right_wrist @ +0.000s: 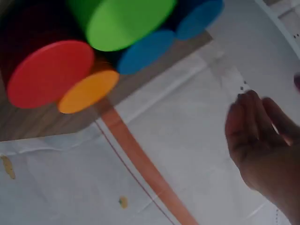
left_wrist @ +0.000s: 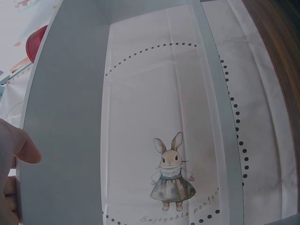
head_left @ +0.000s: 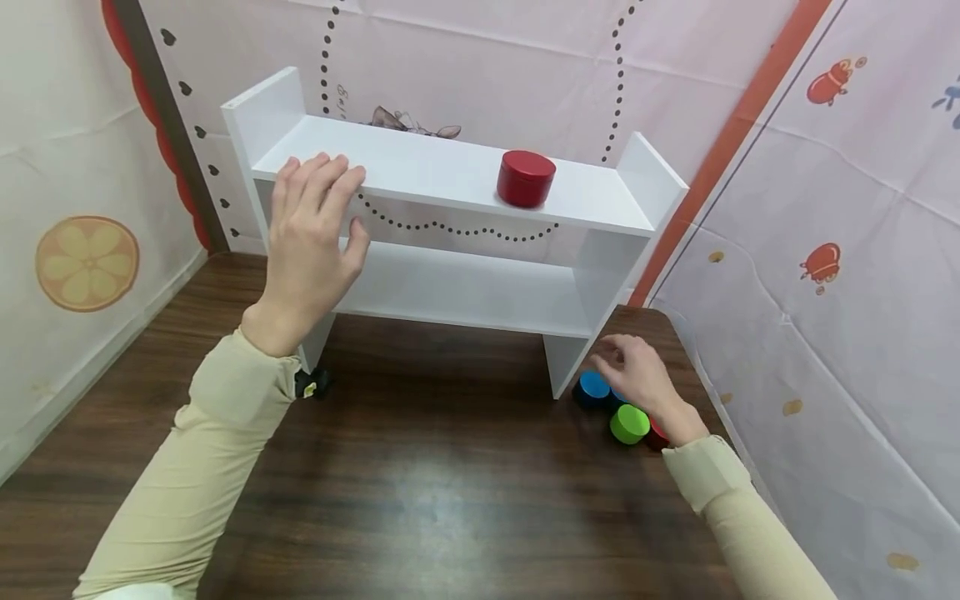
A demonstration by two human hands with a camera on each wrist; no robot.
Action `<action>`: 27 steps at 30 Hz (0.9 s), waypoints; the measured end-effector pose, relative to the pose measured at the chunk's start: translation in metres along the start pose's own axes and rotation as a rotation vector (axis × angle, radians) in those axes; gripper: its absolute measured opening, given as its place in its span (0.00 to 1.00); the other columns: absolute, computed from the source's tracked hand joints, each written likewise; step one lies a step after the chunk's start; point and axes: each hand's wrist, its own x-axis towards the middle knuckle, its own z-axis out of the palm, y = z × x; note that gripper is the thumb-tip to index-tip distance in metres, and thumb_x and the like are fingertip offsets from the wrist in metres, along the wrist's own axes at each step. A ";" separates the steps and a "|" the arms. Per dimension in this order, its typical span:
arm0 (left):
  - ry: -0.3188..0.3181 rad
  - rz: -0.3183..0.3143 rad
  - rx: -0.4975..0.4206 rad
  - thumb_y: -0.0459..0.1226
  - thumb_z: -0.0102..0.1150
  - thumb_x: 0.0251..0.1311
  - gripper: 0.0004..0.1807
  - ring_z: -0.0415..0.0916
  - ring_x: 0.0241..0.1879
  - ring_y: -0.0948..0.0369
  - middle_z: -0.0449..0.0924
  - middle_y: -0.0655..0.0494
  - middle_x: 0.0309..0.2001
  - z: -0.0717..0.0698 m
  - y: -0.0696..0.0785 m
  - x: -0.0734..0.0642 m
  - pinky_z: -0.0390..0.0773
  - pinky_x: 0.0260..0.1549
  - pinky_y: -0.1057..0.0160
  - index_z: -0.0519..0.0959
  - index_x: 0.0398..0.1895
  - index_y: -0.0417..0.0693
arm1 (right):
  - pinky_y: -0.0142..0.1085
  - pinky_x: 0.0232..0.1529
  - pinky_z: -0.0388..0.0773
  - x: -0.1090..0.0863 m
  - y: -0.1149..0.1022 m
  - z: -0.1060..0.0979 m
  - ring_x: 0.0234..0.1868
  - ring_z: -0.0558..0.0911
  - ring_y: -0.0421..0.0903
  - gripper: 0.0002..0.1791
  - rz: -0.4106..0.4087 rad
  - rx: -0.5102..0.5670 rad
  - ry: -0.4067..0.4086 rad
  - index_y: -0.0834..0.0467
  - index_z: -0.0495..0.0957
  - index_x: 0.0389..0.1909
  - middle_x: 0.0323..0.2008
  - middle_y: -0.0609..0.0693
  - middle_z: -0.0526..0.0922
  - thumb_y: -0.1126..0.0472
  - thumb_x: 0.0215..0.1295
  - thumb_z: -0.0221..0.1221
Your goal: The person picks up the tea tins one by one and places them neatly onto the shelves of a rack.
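At the lower left edge of the left wrist view, part of the left hand (left_wrist: 13, 147) shows, its thumb over the broad grey board (left_wrist: 65, 108). A red object (left_wrist: 35, 44) peeks past that board, upper left. Right of centre, a printed rabbit (left_wrist: 172, 183) stands on pale cloth (left_wrist: 150, 98); brown wood (left_wrist: 282, 51) fills the upper right.

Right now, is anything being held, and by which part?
The right hand holds nothing. The left hand is at the front edge of the upper shelf; I can't tell whether it grips.
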 end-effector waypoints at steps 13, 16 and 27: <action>0.015 -0.011 -0.021 0.27 0.50 0.54 0.24 0.64 0.66 0.46 0.74 0.40 0.60 0.000 0.001 0.001 0.49 0.74 0.53 0.73 0.58 0.39 | 0.66 0.64 0.59 -0.004 0.020 0.026 0.65 0.67 0.67 0.43 -0.008 -0.119 -0.272 0.67 0.67 0.65 0.62 0.67 0.73 0.45 0.55 0.66; 0.023 -0.010 -0.028 0.27 0.50 0.54 0.24 0.64 0.66 0.46 0.74 0.40 0.60 0.000 0.001 0.001 0.49 0.74 0.52 0.73 0.58 0.39 | 0.65 0.65 0.59 -0.003 0.024 0.030 0.64 0.69 0.67 0.41 -0.016 -0.135 -0.287 0.67 0.67 0.65 0.62 0.67 0.73 0.48 0.55 0.66; -0.007 -0.005 0.007 0.28 0.49 0.56 0.24 0.63 0.66 0.44 0.73 0.39 0.61 0.000 -0.001 0.000 0.47 0.75 0.53 0.72 0.59 0.38 | 0.66 0.65 0.54 -0.002 0.034 0.037 0.60 0.71 0.64 0.39 0.016 -0.092 -0.323 0.62 0.70 0.63 0.57 0.64 0.78 0.52 0.50 0.70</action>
